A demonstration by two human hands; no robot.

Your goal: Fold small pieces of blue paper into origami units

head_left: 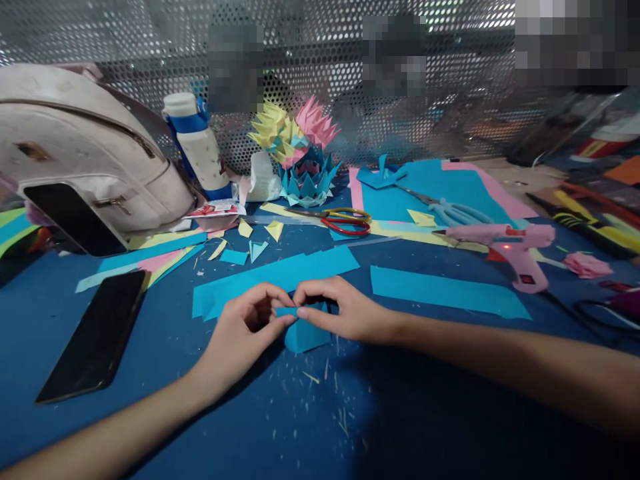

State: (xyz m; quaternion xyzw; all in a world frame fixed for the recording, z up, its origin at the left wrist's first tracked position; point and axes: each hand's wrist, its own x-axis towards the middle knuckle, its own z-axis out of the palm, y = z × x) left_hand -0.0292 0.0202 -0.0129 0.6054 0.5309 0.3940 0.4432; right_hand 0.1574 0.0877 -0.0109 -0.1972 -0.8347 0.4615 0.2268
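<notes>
A small bright-blue folded paper piece (306, 337) is being held near the centre of the frame, over the dark blue counter (200, 427); whether its lower edge is being rested on the surface cannot be told. Its narrow upper edge is being pinched from both sides: by the thumb and fingers of the bare left hand (234, 330) at the left, and by those of the bare right hand (353, 310) at the right. In both hands the grip is being closed on the paper, with the thumb tips being set almost together.

A folding step is judged to be in hand, the edge apparently being turned over and creased. For the next move, even pressure along that edge seems to be called for, with the layers being lined up before the crease is being flattened outward; a slanted fold could otherwise be produced.

Just behind the hands, overlapping bright-blue paper strips (270, 280) are being left flat, while a separate long bright-blue paper strip (445, 293) is being left right of centre. No use is being made of the pink plastic glue gun (525, 240) on the right of the frame, though its red light is being shown.
</notes>
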